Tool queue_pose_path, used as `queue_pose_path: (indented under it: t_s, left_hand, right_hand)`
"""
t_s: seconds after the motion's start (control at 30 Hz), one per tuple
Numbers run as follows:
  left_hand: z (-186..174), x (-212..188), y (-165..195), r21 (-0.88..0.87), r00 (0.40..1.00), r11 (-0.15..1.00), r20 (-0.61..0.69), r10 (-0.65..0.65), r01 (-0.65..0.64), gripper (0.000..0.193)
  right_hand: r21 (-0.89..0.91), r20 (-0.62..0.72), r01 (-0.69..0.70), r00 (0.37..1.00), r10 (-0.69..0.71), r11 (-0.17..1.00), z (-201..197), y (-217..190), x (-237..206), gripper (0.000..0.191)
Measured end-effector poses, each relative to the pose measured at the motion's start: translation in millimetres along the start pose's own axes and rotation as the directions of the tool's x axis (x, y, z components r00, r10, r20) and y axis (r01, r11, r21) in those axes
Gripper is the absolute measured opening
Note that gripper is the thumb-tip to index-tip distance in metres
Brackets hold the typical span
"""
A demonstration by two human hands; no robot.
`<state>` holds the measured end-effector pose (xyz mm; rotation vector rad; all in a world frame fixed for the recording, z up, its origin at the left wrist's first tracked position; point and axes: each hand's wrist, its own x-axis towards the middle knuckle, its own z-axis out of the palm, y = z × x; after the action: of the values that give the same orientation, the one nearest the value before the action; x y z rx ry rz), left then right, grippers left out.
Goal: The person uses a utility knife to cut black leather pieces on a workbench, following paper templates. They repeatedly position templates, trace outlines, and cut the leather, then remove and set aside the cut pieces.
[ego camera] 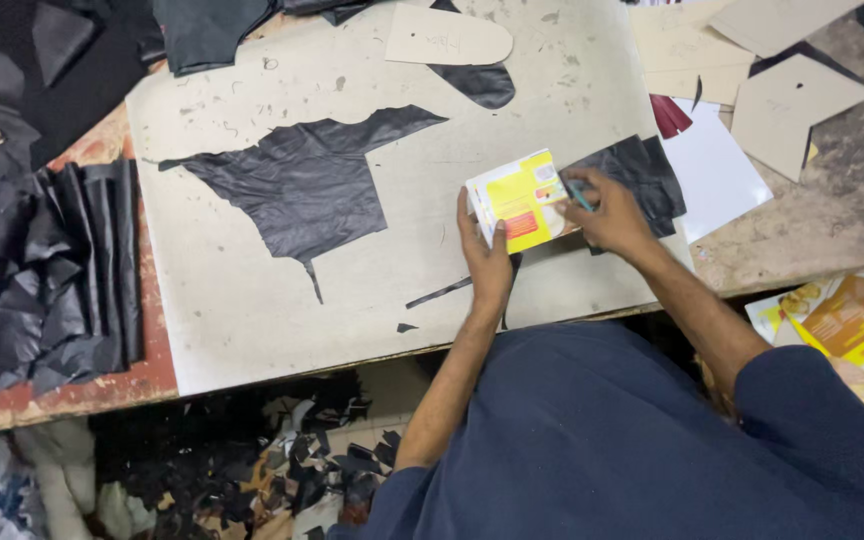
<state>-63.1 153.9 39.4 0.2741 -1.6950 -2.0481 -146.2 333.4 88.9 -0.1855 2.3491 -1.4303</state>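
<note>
Right now my left hand point(487, 258) lies flat with its fingers spread, pressing down the near-left edge of a yellow card template point(520, 203) so it cannot slide. My right hand point(607, 215) has its grip pinched on a thin teal-handled tool point(579, 195), whose tip meets the template's right edge; I cannot tell whether it is a pen or a blade. The template sits toward the right of the pale cutting board point(282, 300) on the counter point(842, 215), overlapping a small piece of black leather point(642, 175) that shows beyond it on the right.

To do this well, I would judge that the left palm should stay firmly down close to the edge being followed, fingers clear of the tip, and the tool should run tight against the card's edge in one steady stroke, so the outline does not wander on the soft leather.

Further left on the board lies a larger ragged black leather sheet point(302, 180), with a thin black offcut strip point(442, 292) near my left wrist. At the far edge rests a pale sole-shaped pattern point(447, 40). Beige card patterns point(792, 105) lie at the far right, folded black leather point(82, 260) is stacked at the left, and scraps point(322, 470) litter the floor below.
</note>
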Motion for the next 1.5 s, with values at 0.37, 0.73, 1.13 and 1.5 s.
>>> queue_pose_path:
  t_s: [0.37, 0.73, 1.13, 1.5]
  left_hand:
    - [-170.0, 40.0, 28.2, 0.918, 0.938, 0.391, -0.193, 0.287, 0.069, 0.06]
    - [-249.4, 1.5, 10.8, 0.93, 0.827, 0.343, -0.294, 0.479, 0.132, 0.026]
    - [-243.8, -2.3, 30.1, 0.91, 0.726, 0.415, -0.295, 0.621, 0.014, 0.02]
    - [-203.2, -3.6, 56.2, 0.083, 0.98, 0.991, -0.179, -0.09, 0.106, 0.045]
  right_hand:
    - [-0.701, -0.111, 0.42, 0.734, -0.67, 0.576, -63.7, -19.1, 174.2, 0.033]
    - [-0.749, 0.132, 0.481, 0.782, -0.609, 0.456, 39.4, -112.0, 250.5, 0.069]
    - [-0.304, -0.032, 0.718, 0.649, -0.76, 0.626, 65.3, -99.9, 194.7, 0.015]
    - [0.604, 0.073, -0.064, 0.997, 0.025, 0.795, 231.7, -63.6, -24.1, 0.03]
